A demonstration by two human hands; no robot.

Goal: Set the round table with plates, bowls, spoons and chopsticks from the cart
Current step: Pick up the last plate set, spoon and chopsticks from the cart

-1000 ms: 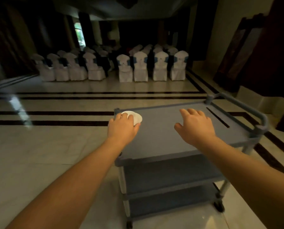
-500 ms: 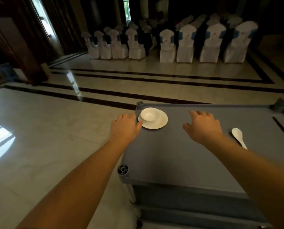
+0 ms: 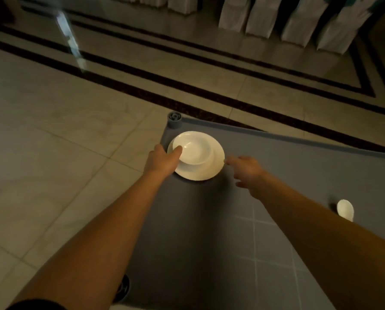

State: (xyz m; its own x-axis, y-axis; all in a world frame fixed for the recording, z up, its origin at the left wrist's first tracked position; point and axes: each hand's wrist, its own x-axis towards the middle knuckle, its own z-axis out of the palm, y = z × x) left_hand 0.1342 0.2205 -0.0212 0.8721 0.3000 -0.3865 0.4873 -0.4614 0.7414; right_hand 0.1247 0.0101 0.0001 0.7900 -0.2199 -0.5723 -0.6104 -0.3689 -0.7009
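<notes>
A white bowl (image 3: 193,148) sits on a white plate (image 3: 200,171) at the far left corner of the grey cart top (image 3: 209,220). My left hand (image 3: 162,159) grips the plate's left edge, thumb resting on the bowl's rim. My right hand (image 3: 245,168) reaches toward the plate's right edge, fingertip touching it, fingers apart and holding nothing. A white spoon (image 3: 345,209) lies on the cart to the right, partly hidden behind my right forearm. No chopsticks or round table are in view.
The cart's corner post (image 3: 174,118) stands just beyond the plate. Pale tiled floor (image 3: 53,142) with dark stripes lies left and ahead. White-covered chairs (image 3: 265,16) line the far side.
The view has tilted down and closer to the cart. My left hand moved onto the plate's edge and bowl rim. My right hand moved left to the plate's right edge.
</notes>
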